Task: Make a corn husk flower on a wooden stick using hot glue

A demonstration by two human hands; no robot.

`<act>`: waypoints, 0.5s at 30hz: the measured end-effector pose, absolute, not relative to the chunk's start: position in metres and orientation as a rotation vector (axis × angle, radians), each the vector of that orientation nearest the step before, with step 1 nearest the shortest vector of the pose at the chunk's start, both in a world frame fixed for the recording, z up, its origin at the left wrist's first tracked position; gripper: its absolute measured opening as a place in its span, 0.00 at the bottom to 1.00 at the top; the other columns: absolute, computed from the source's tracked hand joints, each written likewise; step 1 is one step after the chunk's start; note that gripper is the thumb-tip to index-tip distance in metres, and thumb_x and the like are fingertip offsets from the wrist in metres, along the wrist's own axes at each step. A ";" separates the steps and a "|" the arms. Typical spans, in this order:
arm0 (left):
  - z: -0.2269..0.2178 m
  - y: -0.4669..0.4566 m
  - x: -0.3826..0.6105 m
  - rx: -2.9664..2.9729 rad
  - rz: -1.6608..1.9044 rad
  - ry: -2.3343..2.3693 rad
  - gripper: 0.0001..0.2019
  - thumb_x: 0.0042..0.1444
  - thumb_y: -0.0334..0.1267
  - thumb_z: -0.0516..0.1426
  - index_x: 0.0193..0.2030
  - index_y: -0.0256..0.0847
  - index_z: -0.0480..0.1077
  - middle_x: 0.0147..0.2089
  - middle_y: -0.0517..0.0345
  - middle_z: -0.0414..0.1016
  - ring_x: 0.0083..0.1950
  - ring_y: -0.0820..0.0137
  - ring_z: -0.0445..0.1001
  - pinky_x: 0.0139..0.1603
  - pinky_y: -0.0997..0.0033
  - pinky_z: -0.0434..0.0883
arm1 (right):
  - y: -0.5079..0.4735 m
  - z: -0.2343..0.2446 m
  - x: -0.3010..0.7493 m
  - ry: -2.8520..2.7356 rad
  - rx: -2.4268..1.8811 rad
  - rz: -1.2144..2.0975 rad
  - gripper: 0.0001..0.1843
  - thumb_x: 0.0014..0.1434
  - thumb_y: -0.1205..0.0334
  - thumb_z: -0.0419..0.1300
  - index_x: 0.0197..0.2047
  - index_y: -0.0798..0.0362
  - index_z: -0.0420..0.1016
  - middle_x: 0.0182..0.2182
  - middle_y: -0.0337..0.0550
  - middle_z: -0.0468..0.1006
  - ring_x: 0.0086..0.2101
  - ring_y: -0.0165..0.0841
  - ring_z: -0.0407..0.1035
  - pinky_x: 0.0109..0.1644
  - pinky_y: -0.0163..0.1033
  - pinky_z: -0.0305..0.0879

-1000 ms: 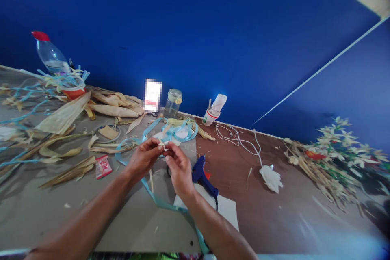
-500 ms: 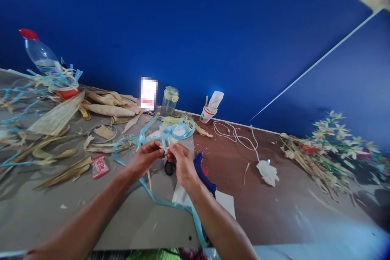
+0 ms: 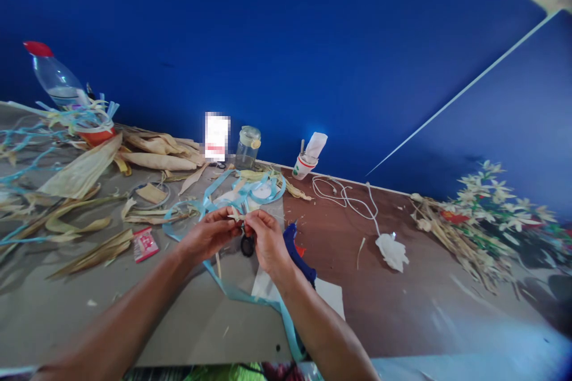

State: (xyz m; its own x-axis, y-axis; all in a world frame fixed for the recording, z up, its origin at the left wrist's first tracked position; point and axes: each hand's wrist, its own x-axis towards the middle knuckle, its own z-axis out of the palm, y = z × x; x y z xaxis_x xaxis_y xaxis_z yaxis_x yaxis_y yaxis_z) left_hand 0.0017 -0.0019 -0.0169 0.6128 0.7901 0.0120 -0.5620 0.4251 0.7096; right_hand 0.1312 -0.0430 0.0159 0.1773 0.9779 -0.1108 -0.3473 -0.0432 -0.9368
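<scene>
My left hand [image 3: 214, 231] pinches a small pale piece of corn husk [image 3: 236, 215] with a pointed tip, at the centre of the view. Fingertips of my right hand [image 3: 267, 238] close on the same small piece from the other side; much of it is hidden by the fingers. Light blue ribbon [image 3: 236, 293] trails under both wrists toward the table's front edge. Just below the fingers shows a black loop [image 3: 247, 246], apparently a scissors handle. Beside my right wrist lies a blue glue gun [image 3: 298, 256], over a white sheet [image 3: 329, 297].
Dried corn husks [image 3: 156, 161] and a red packet [image 3: 145, 244] lie on the left, before a red-capped bottle [image 3: 58, 77]. Behind my hands stand a glass jar [image 3: 248, 147] and a paper cup [image 3: 304, 166]. A white cable [image 3: 357, 208] and white flowers [image 3: 496, 196] are on the right.
The pale piece between my fingertips has turned: it stood upright before and now its pointed tip leans left. Both hands stay in nearly the same place.
</scene>
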 end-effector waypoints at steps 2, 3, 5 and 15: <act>-0.019 -0.001 0.001 0.703 0.869 0.351 0.05 0.49 0.33 0.62 0.32 0.34 0.73 0.31 0.51 0.74 0.34 0.69 0.72 0.37 0.71 0.68 | -0.043 0.015 0.132 -0.780 -1.080 1.266 0.07 0.43 0.60 0.61 0.19 0.53 0.69 0.15 0.31 0.64 0.19 0.25 0.55 0.26 0.32 0.54; -0.020 -0.001 0.001 0.684 0.869 0.362 0.05 0.50 0.34 0.61 0.32 0.33 0.73 0.30 0.51 0.73 0.33 0.70 0.71 0.37 0.71 0.68 | -0.042 0.014 0.132 -0.785 -1.073 1.265 0.08 0.43 0.60 0.61 0.19 0.53 0.68 0.15 0.31 0.64 0.19 0.25 0.55 0.26 0.32 0.53; -0.021 -0.001 0.001 0.651 0.864 0.390 0.06 0.51 0.36 0.61 0.30 0.34 0.73 0.29 0.52 0.72 0.31 0.71 0.70 0.36 0.71 0.69 | -0.041 0.012 0.132 -0.795 -1.067 1.259 0.08 0.43 0.61 0.60 0.18 0.53 0.67 0.14 0.30 0.63 0.19 0.24 0.54 0.26 0.32 0.53; -0.013 -0.006 0.005 0.699 0.870 0.383 0.05 0.47 0.34 0.63 0.29 0.34 0.73 0.28 0.55 0.71 0.30 0.73 0.69 0.34 0.74 0.66 | -0.041 0.011 0.132 -0.766 -1.064 1.263 0.09 0.44 0.62 0.60 0.17 0.53 0.65 0.15 0.30 0.61 0.19 0.24 0.53 0.26 0.32 0.52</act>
